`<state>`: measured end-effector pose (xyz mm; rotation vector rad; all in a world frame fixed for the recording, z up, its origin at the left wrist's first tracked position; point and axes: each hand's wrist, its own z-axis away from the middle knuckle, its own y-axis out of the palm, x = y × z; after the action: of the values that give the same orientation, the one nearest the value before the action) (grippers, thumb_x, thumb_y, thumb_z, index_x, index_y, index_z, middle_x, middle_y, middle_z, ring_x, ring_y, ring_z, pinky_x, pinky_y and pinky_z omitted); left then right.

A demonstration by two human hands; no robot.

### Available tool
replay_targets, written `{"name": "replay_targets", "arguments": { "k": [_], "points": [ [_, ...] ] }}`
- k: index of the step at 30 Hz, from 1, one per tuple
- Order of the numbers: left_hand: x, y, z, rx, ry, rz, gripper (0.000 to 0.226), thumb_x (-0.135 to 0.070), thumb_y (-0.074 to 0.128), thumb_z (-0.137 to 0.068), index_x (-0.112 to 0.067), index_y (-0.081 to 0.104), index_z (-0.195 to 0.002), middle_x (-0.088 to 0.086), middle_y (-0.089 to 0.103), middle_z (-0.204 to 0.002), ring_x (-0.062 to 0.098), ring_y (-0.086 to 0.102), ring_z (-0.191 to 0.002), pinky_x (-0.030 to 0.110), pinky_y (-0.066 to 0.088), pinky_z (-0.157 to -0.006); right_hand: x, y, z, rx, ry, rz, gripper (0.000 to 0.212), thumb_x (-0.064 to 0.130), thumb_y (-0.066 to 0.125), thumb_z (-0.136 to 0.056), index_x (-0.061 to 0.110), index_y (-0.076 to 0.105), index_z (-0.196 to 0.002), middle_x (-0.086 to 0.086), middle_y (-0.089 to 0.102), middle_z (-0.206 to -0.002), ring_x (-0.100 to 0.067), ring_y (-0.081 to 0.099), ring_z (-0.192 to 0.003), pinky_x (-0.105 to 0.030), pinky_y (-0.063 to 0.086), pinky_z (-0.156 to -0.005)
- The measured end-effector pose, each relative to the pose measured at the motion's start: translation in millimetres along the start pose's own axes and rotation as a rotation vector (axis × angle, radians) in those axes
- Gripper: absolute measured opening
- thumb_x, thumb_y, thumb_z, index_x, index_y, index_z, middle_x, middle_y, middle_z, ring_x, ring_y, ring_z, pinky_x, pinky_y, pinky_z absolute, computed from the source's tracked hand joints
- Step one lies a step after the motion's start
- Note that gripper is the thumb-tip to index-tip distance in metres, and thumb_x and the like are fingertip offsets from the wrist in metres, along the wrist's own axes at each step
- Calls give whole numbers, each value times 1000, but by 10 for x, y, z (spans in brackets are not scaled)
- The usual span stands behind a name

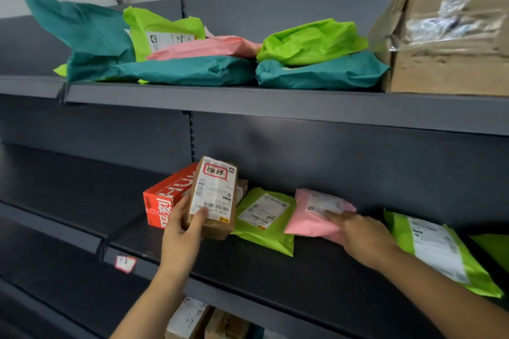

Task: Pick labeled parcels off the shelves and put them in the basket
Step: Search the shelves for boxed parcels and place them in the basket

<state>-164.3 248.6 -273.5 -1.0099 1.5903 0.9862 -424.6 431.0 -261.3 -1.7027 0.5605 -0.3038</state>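
- The left grip point(184, 228) holds a small brown box point(213, 198) by its lower end. The thumb is pressed on the front beside the barcode and the fingers are curled round the back.
- This box stands nearly upright and is tilted a little. Its white shipping label, with a red-framed sticker at the top, faces the camera. Its bottom edge is at the middle shelf point(248, 264), just in front of a red carton point(165, 201) that lies on the same shelf.
- The right grip point(360, 237) lies on the right end of a pink mailer point(308, 217), with its fingers reaching over the label. The hand is blurred, so I cannot tell whether it is pinching the bag or only resting on it.
- The pink mailer sits on the middle shelf with its left edge overlapping a lime-green mailer point(264, 217). That mailer lies label up between the brown box and the pink one.
- Another green mailer point(440, 253), also label up, lies on the shelf to the right of the right forearm.
- The top shelf point(248, 102) carries a heap of teal, green and pink mailers, with a large taped cardboard box point(451, 36) at its right end.
- A small red-edged tag point(125, 263) is stuck to the front lip of the middle shelf.
- More labelled boxes point(190, 316) show on the shelf below.
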Motion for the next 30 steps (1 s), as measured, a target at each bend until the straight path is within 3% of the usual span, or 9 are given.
{"name": "replay_targets", "arguments": {
  "k": [4, 9, 11, 13, 19, 24, 27, 30],
  "points": [
    [53, 131, 48, -15, -13, 38, 42, -24, 59, -91, -30, 49, -132, -5, 62, -119, 16, 62, -107, 48, 50, -93, -213, 15, 238, 158, -38, -5, 60, 37, 43, -94, 41, 16, -148, 1, 35, -149, -24, 48, -126, -35, 44, -98],
    [50, 221, 72, 11, -7, 43, 39, -22, 58, -92, -26, 50, -130, 0, 62, -121, 16, 62, -106, 42, 52, -91, -64, -174, 293, 139, -43, -92, 77, 73, 47, -79, 39, 29, -145, 2, 30, -140, -20, 30, -133, -33, 34, -107],
    [9, 219, 64, 11, 3, 58, 39, -19, 56, -93, -23, 50, -132, 1, 62, -120, 16, 63, -105, 39, 52, -88, 131, -243, 237, 57, -105, -116, 73, 71, 45, -81, 36, 34, -144, 2, 33, -133, -19, 31, -129, -32, 32, -106],
    [-36, 176, 54, 7, 20, 50, 38, -18, 57, -93, -26, 51, -129, -1, 63, -119, 17, 63, -105, 42, 52, -89, 370, -276, 120, 30, -177, -146, 72, 66, 47, -84, 30, 33, -145, 2, 33, -139, -20, 28, -131, -32, 28, -109],
    [-119, -145, 5, -49, 84, -18, 36, -20, 58, -91, -39, 53, -121, -3, 65, -115, 17, 63, -105, 47, 50, -93, 1069, -189, -269, 120, -293, -171, 75, 58, 50, -88, 27, 21, -150, 1, 17, -157, -21, 16, -143, -38, 16, -117],
    [-271, -380, -17, -105, 175, -27, 35, -15, 55, -93, -31, 55, -123, -7, 65, -112, 13, 64, -102, 40, 53, -85, 1365, -124, -626, 234, -231, -175, 83, 69, 45, -83, 30, 16, -150, 3, 13, -158, -22, 13, -145, -42, 17, -117],
    [-323, -495, -79, -157, 179, -24, 35, -15, 55, -93, -26, 55, -126, -11, 65, -109, 11, 64, -100, 44, 52, -89, 1355, -3, -644, 374, -208, -136, 80, 73, 40, -83, 38, 13, -149, 7, 7, -159, -20, 11, -145, -40, 16, -117],
    [-322, -552, -100, -173, 166, -31, 37, -16, 56, -92, -24, 54, -128, -14, 64, -108, 7, 64, -100, 46, 51, -91, 1256, 40, -563, 408, -155, -108, 76, 74, 35, -84, 39, 17, -149, 7, 11, -159, -22, 18, -143, -35, 19, -115]
  ]
}}
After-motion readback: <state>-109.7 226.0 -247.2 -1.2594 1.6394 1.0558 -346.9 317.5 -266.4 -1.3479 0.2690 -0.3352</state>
